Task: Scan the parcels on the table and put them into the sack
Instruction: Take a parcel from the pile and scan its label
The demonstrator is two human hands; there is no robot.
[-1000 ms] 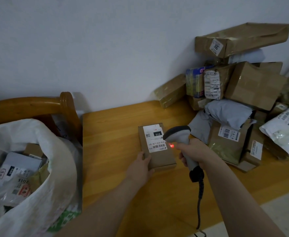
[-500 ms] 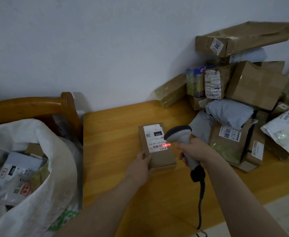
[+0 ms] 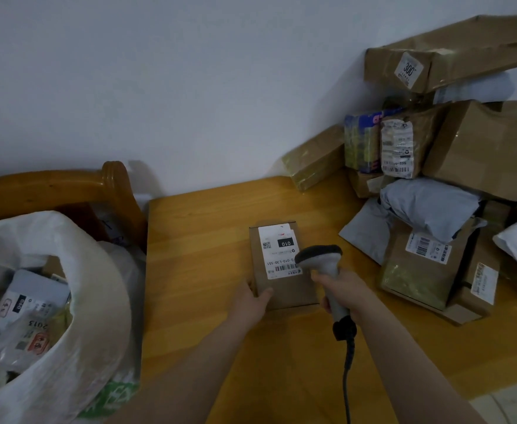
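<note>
From my feed, the small cardboard box [image 3: 284, 290] lies flat on the wooden table [image 3: 208, 240], roughly midway between the table's left edge and the heap of parcels [image 3: 434, 255] stacked at its far right against the wall. The box's long axis runs from the near edge toward the far edge, its far end leaning slightly left. Its white label [image 3: 277, 249] faces up on the far half, with the print sideways to me and the barcode at the label's near end. My left hand [image 3: 252, 301] grips the box at its near left corner, thumb lying on the top face and the other fingers down the left side, the forearm coming in from the lower left. My right hand [image 3: 347, 290] is wrapped round the handle of the scanner [image 3: 323, 260], held just beside the box's right edge. The scanner's dark head overlaps the label's near right corner and faces left and away from me. Its cable [image 3: 347, 371] drops toward the near edge. The white woven sack [image 3: 98, 301] stands off the table's left edge with its mouth open, and labelled parcels show inside it. A wooden chair back [image 3: 67, 186] rises behind the sack. The wall [image 3: 190, 87] is plain and pale, the light is dim, and a strip of light floor [image 3: 511, 405] shows past the table's near right corner.
</note>
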